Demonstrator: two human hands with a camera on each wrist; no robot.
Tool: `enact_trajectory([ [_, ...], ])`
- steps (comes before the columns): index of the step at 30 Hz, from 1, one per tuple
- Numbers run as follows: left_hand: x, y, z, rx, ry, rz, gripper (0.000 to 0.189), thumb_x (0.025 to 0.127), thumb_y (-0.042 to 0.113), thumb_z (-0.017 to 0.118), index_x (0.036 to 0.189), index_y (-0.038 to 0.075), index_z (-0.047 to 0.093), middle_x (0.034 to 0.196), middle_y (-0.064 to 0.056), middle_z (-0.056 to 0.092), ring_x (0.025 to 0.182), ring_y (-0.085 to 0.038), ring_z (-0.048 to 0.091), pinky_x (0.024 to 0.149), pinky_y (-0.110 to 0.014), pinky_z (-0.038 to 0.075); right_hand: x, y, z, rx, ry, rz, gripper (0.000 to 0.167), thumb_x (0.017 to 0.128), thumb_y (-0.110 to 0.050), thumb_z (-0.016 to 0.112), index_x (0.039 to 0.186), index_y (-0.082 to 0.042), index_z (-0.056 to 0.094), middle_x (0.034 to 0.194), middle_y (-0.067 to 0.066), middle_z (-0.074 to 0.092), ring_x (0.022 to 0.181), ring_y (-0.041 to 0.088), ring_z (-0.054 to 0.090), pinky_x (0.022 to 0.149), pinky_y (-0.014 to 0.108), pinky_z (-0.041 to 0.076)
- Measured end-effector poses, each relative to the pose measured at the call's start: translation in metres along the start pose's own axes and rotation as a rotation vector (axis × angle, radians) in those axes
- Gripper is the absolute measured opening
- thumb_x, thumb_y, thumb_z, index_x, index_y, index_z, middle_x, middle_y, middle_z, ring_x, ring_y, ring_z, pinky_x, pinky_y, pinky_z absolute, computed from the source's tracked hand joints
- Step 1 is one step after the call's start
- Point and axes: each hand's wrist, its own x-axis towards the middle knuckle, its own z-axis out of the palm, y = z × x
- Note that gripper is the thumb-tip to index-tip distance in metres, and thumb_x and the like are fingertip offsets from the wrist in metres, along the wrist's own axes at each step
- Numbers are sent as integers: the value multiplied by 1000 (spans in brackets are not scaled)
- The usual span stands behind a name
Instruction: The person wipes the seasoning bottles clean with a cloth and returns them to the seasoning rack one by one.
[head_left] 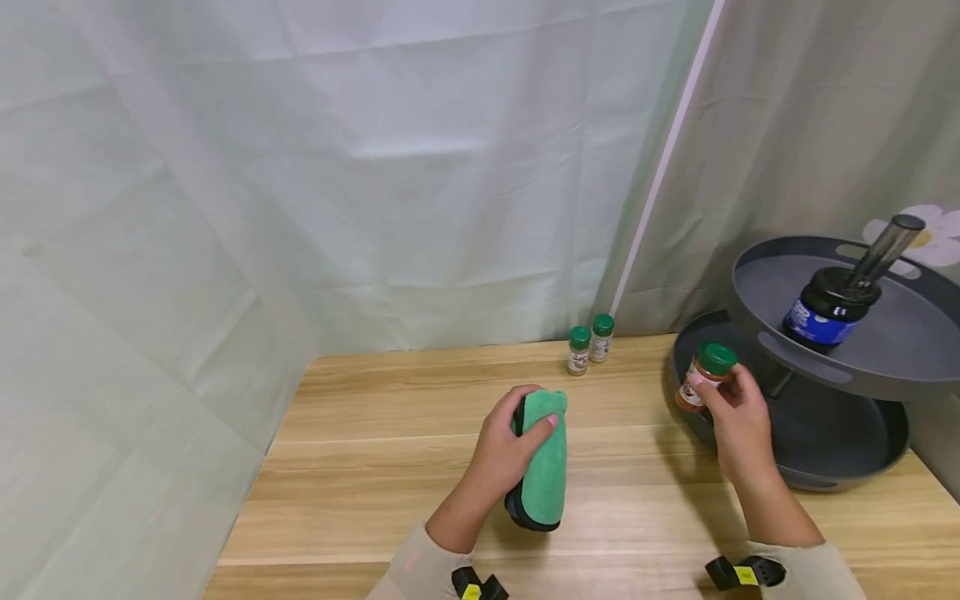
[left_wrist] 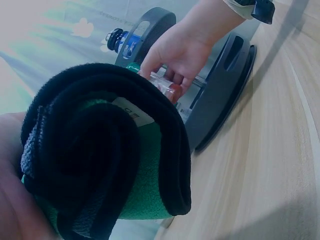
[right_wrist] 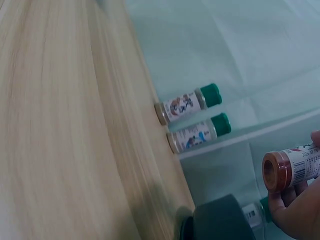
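My left hand (head_left: 501, 450) grips a rolled green cloth (head_left: 547, 467) with black edging, its thumb across the green side. From the left wrist view, the dark spiral end of the roll fills the foreground. A spice jar (head_left: 691, 396) with a green cap and red-orange contents is pinched between the thumb and fingers of my right hand (head_left: 744, 429). This jar is tilted and overlaps the lower tier (head_left: 832, 437) of the dark grey two-tier tray in the head view. The right wrist view shows its reddish base (right_wrist: 274, 171) and barcode label.
Two green-capped spice jars (head_left: 577, 350) stand at the table's back edge. On the upper tier (head_left: 915, 333) sits a black jar (head_left: 821, 312) with a blue label, a dark cylinder leaning behind it. Another green-capped jar (right_wrist: 254, 215) shows beyond the tray edge. Pale curtains (head_left: 450, 167) hang behind.
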Motion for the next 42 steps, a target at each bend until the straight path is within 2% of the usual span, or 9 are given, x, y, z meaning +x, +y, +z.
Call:
enact_trajectory([
  [6,-1,2,1,-23,-10,-1,34,97,32,67,130,26,58,124,-5,61,102,-17,62,85,-36,54,6,4,-11,-9,60,1,31,92,-1,70,116,-19,61,103,-11,65,96,3,60,81,11,47],
  [16,-1,3,1,-21,-10,1,34,97,33,67,130,26,59,123,-4,62,102,-17,62,85,-35,54,14,3,-31,-58,92,31,30,93,-4,70,113,-23,59,97,-14,64,91,1,58,79,9,45],
  [30,0,-1,0,-8,-11,1,34,97,36,67,128,28,59,122,-2,62,103,-18,63,85,-36,54,22,10,-55,-149,-6,21,30,94,-4,68,111,-27,59,92,-21,63,88,-7,58,77,6,44],
  [37,0,-1,0,6,-9,7,35,97,36,67,129,27,59,124,-5,62,103,-18,62,86,-36,54,23,14,-62,-275,-77,40,33,95,-5,66,112,-31,55,91,-29,61,89,-12,55,76,4,43],
  [42,0,-1,1,0,-12,7,35,97,37,67,129,27,59,123,-3,61,103,-18,62,86,-36,54,24,12,-64,-398,-140,19,29,96,-7,63,112,-29,52,90,-33,58,87,-16,53,76,3,42],
])
